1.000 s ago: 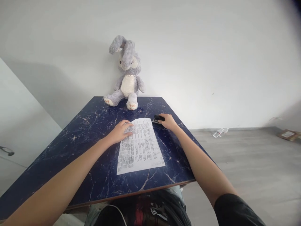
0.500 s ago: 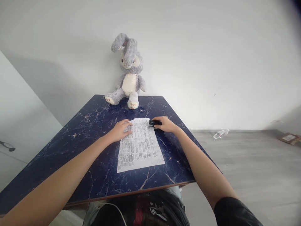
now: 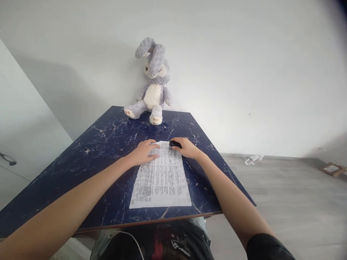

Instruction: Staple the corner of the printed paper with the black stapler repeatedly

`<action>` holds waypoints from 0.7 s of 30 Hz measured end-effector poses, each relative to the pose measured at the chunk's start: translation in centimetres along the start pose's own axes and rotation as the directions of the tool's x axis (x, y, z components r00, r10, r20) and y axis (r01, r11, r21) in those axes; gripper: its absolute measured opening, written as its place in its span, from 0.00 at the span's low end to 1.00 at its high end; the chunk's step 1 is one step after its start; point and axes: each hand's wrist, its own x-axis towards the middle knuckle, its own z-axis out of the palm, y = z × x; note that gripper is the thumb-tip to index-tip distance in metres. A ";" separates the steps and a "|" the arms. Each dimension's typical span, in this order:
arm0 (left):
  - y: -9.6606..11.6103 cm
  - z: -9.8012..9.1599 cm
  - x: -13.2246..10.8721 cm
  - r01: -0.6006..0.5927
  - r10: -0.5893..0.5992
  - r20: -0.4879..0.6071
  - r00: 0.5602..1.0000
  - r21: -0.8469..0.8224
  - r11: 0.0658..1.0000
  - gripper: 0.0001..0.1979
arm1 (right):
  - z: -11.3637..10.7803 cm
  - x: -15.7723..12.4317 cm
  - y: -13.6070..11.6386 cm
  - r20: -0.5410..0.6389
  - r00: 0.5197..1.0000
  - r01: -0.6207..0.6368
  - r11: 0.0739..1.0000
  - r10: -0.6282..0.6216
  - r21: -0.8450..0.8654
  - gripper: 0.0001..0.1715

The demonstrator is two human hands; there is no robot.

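Printed paper (image 3: pixel 162 180) lies on the dark blue marbled table (image 3: pixel 108 144), its lower edge close to the table's front edge. My left hand (image 3: pixel 143 152) rests on the paper's upper left part with its fingers apart. At the upper right corner of the sheet, my right hand (image 3: pixel 185 147) is wrapped round a small black stapler (image 3: pixel 175 144). Part of the stapler is hidden by the fingers, and it overlaps the top of the paper.
A grey plush rabbit (image 3: pixel 154 94) sits at the table's far edge against the white wall. On the floor at the right lie a clear plastic item (image 3: pixel 253 159) and a brown cardboard piece (image 3: pixel 333 169). A white cord hangs by my lap.
The paper has shifted nearer to the table's front edge and lies straighter. My right hand has moved slightly inward over the sheet with the stapler. The view has turned a little.
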 end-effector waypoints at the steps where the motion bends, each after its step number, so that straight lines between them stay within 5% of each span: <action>1: 0.0 0.0 0.0 0.000 0.000 0.005 1.000 0.003 1.000 0.25 | 0.1 0.0 0.0 0.005 1.000 0.008 1.000 -0.007 -0.014 0.16; 12: 2.4 -0.2 0.0 -0.185 0.177 0.251 0.952 0.008 0.983 0.27 | 0.4 -0.1 -0.2 0.070 0.997 -0.022 0.997 0.028 -0.080 0.17; 21: 3.4 -0.1 0.3 -0.209 0.186 0.185 0.965 0.110 0.972 0.28 | 0.2 0.1 -1.3 0.037 0.996 -0.084 0.996 0.085 -0.016 0.22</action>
